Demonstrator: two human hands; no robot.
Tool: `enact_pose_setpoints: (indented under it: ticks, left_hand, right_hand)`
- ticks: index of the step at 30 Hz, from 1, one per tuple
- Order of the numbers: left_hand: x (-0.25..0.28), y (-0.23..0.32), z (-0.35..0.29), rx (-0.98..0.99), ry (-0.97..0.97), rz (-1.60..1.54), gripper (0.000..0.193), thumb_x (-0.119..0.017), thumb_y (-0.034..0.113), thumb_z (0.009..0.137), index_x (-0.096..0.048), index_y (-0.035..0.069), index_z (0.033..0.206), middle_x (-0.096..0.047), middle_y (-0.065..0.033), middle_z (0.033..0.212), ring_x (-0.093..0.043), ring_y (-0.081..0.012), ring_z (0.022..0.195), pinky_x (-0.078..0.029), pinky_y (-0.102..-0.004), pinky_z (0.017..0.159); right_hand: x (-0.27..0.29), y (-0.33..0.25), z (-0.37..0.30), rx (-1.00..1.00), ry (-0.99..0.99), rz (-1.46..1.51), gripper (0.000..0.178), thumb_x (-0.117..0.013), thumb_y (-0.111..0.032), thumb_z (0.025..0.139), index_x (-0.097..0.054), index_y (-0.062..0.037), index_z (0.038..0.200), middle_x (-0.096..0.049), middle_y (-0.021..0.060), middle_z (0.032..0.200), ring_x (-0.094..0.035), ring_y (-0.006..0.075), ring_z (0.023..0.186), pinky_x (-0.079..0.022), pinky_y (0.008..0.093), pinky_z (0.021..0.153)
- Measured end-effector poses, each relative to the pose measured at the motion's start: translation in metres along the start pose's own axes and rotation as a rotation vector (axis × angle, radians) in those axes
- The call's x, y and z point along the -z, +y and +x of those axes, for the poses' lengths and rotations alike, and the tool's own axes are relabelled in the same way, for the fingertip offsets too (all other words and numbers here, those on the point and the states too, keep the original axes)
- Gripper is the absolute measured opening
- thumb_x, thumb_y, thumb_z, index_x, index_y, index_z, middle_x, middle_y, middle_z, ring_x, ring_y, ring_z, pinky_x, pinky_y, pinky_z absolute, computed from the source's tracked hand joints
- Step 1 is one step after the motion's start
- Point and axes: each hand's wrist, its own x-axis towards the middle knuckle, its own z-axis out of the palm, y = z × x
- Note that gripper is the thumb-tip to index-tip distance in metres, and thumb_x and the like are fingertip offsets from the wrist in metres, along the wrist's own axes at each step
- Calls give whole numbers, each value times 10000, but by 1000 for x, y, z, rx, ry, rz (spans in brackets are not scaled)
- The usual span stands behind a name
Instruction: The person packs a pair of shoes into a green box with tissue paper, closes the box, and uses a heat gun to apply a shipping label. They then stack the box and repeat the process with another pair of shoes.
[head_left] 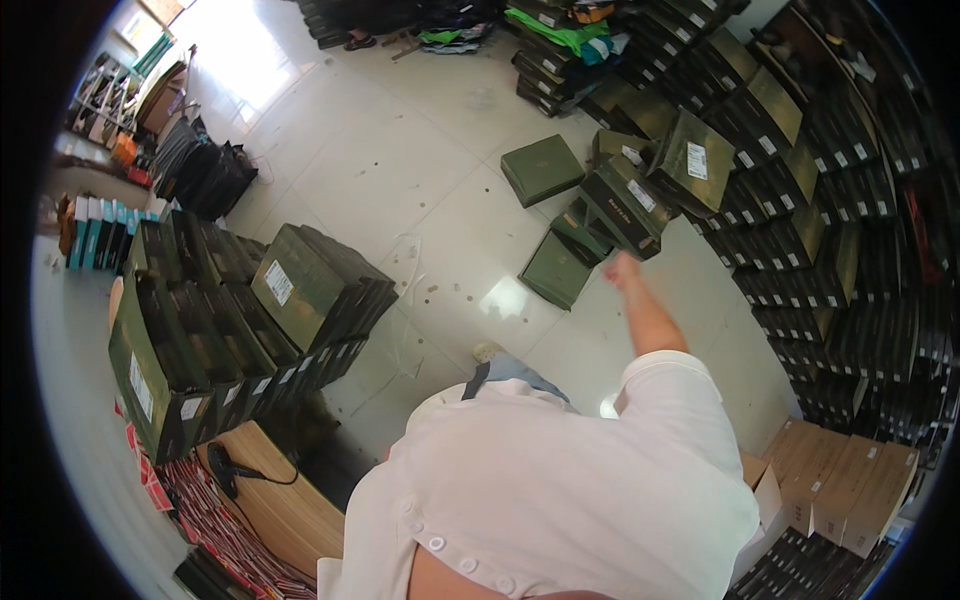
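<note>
My right hand (622, 268) reaches forward and down, its arm stretched out from a white short sleeve. The hand is blurred, so its fingers cannot be made out. It is beside the near corner of a dark green shoebox (625, 203) that leans among others on the floor. Just left of the hand lies another green box (557, 270) with a raised, flap-like part (581, 230) behind it. Whether the hand touches either is unclear. A third box (543, 168) lies flat farther off, and a labelled one (693, 162) tilts against the stacks. My left hand is out of sight.
High stacks of boxes (790, 200) line the right side. More boxes (300, 290) are piled at left on a wooden desk (285, 505) with a black handheld scanner (228, 470). Brown cartons (845, 480) stand at lower right. Small scraps litter the tiled floor (375, 190).
</note>
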Motion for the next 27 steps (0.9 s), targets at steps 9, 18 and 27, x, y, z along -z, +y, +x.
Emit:
enact_pose_setpoints:
  ticks: [9, 18, 27]
  left_hand:
    - [6, -104, -19, -70, 206, 33, 453, -534, 340, 964, -580, 7, 1268, -663, -183, 1159, -653, -274, 1055, -511, -387, 889]
    - [-5, -163, -101, 164, 497, -592, 456, -551, 311, 901, -623, -8, 1218, -678, -183, 1115, -662, -281, 966, -513, -370, 853]
    - [-70, -314, -171, 387, 752, -617, 371, -561, 239, 869, -616, -25, 1124, -664, -228, 987, -658, -326, 857, -534, -425, 741]
  right_hand:
    - [-172, 183, -190, -357, -661, -605, 401, -529, -216, 955, -466, -33, 1306, -619, 169, 1170, -671, 302, 953, -580, 400, 755]
    - [-302, 135, -196, 191, -630, -989, 40, -588, -45, 899, -619, -47, 925, -551, 66, 668, -540, 185, 538, -434, 316, 437]
    - [-445, 332, -416, 481, -1129, -1422, 295, -630, -302, 943, -610, -8, 922, -540, 79, 628, -533, 204, 464, -424, 338, 401]
